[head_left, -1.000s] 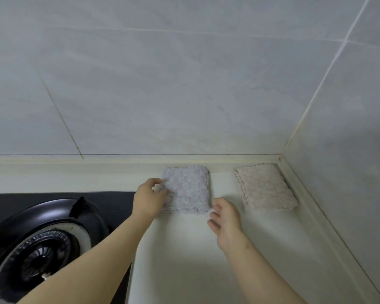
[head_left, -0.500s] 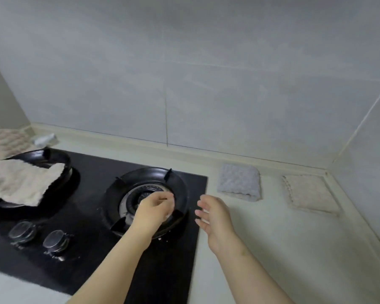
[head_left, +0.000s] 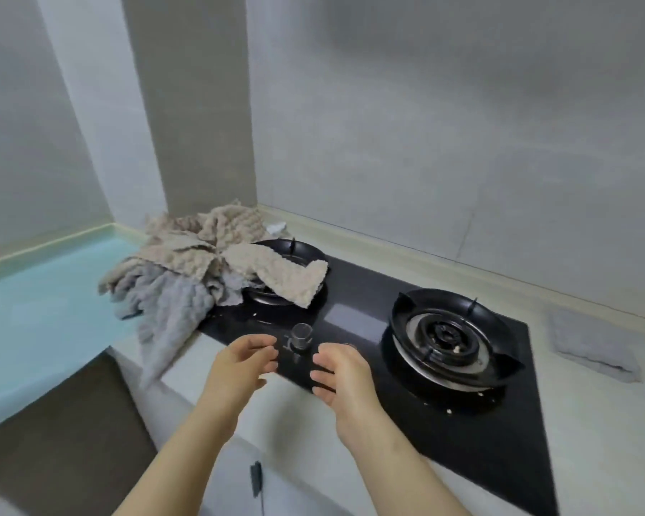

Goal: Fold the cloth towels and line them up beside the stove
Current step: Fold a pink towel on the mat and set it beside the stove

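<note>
Your left hand point(head_left: 239, 361) and right hand point(head_left: 341, 374) hang empty, fingers relaxed; left of them a crumpled grey cloth towel point(head_left: 168, 310) trails lengthwise toward you.

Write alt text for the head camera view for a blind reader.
The left hand and right hand hover open and empty over the front of a black gas stove. Unfolded beige and grey towels are heaped over its left burner; one folded grey towel lies on the counter to its right.

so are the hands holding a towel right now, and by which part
Nothing is held: left hand and right hand hover empty over the stove front, apart from the towel pile.
</note>
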